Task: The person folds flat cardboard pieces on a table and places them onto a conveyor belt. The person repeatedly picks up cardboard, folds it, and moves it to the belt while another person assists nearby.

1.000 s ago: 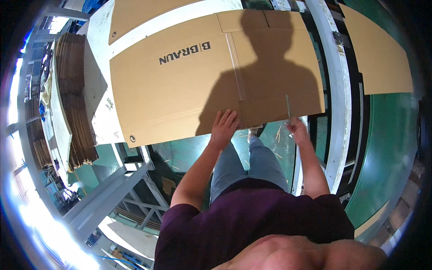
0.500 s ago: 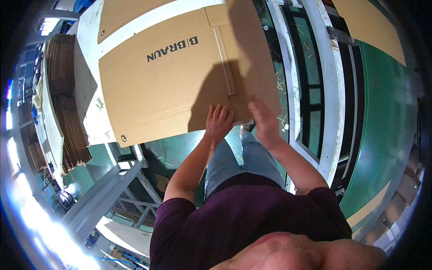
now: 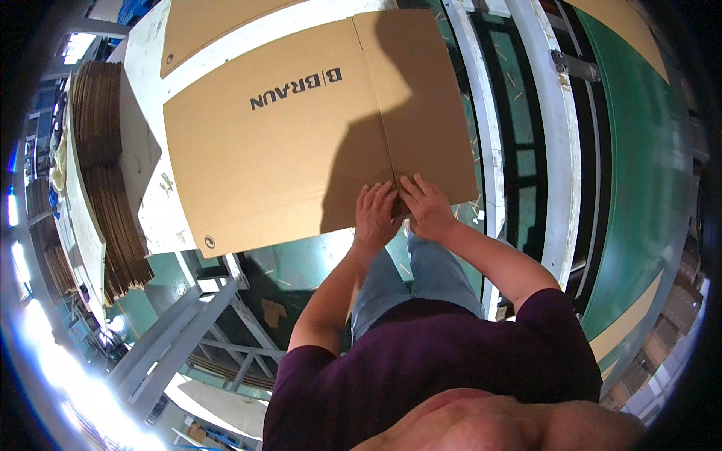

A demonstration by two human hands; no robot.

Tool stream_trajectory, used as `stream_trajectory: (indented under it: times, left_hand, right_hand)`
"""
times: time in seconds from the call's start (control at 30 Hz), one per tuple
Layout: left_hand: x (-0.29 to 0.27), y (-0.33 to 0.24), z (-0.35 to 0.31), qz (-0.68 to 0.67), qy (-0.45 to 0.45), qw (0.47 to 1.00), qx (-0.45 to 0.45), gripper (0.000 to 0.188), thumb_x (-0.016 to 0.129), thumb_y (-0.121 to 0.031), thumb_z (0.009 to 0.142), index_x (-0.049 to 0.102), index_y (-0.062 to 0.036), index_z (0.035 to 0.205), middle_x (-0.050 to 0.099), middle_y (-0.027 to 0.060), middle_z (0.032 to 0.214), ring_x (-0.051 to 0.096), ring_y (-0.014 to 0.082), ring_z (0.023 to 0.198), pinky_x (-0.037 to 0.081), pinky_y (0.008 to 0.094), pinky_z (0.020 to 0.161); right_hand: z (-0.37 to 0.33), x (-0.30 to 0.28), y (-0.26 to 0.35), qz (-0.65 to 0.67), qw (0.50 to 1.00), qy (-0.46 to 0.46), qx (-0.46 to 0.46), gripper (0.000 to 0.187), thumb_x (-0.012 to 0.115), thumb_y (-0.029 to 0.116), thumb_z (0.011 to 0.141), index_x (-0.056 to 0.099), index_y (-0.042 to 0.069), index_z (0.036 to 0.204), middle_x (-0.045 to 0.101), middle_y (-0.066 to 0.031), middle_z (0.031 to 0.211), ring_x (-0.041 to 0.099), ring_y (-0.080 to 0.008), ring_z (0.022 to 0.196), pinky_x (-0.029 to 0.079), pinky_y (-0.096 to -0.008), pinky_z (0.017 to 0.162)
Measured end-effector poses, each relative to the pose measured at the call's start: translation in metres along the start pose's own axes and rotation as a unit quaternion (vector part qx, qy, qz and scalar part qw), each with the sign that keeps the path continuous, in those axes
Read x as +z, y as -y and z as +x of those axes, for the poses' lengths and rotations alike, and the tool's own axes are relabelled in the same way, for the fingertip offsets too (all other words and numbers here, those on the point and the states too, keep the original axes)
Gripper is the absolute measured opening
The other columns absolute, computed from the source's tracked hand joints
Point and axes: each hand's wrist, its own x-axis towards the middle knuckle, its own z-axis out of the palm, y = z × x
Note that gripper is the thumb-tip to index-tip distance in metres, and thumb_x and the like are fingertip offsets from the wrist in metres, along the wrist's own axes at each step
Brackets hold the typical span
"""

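Note:
A large flat brown cardboard carton (image 3: 278, 158), printed dark on its face, lies on a white table in front of me. A crease runs down its right part, and my shadow covers much of that side. My left hand (image 3: 376, 214) rests at the near edge, left of the crease, its fingers laid flat on the board. Just right of the crease, my right hand (image 3: 429, 210) lies with fingers extended on the cardboard. The two hands are close together, and the underside of the near edge between them is hidden.
Another cardboard sheet (image 3: 218, 30) lies farther off on the white table (image 3: 171, 218). Stacked brown cardboard (image 3: 109, 180) stands at the left. A grey metal frame (image 3: 560, 150) and a green surface (image 3: 639, 180) run along the right. Scraps litter the green floor.
My right hand has come down onto the carton beside my left, which has shifted slightly right. A pale narrow strip by the crease no longer shows; the panels now meet along one line.

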Motion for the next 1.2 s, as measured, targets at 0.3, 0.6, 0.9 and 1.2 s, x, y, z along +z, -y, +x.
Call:
stream_trajectory:
  times: [0.3,0.6,0.9,1.2]
  left_hand:
    - [-0.019,0.016,0.035,0.038,0.114,0.977,0.174,0.058,0.069,-0.031,0.062,0.057,0.0018,0.107,0.05,0.0191,0.122,0.042,0.0328,0.119,0.03,0.0476,0.104]
    - [-0.008,0.029,0.048,-0.018,0.104,0.967,0.231,0.045,0.066,-0.03,0.065,0.06,-0.0002,0.098,0.052,0.0192,0.11,0.042,0.036,0.117,0.027,0.0514,0.106]
    - [-0.006,0.032,0.047,-0.039,0.112,0.96,0.254,0.049,0.067,-0.028,0.065,0.06,0.0019,0.103,0.051,0.0184,0.112,0.041,0.0373,0.117,0.031,0.0498,0.106]
    - [-0.001,0.026,0.042,-0.047,0.104,0.97,0.216,0.049,0.067,-0.026,0.067,0.058,0.002,0.106,0.05,0.0185,0.115,0.038,0.0376,0.121,0.029,0.0466,0.107]
  right_hand:
    - [0.137,-0.03,-0.197,0.318,0.845,-0.279,0.327,0.04,0.059,0.026,0.082,0.056,-0.008,0.103,0.057,-0.0249,0.108,0.054,-0.0348,0.101,0.039,-0.0412,0.09]
    - [0.189,-0.02,-0.269,0.35,0.779,-0.254,0.454,0.058,0.045,0.05,0.091,0.058,-0.003,0.11,0.063,-0.0111,0.104,0.057,-0.0257,0.099,0.039,-0.0349,0.09]
    - [0.196,-0.046,-0.186,0.022,0.805,-0.265,0.531,0.058,0.028,0.051,0.092,0.065,0.007,0.097,0.062,-0.0227,0.099,0.056,-0.0403,0.097,0.042,-0.0483,0.085]
    - [0.163,-0.013,-0.191,0.027,0.838,-0.296,0.457,0.062,0.053,0.061,0.077,0.06,0.0,0.09,0.062,-0.0243,0.086,0.062,-0.0363,0.084,0.049,-0.0424,0.072]
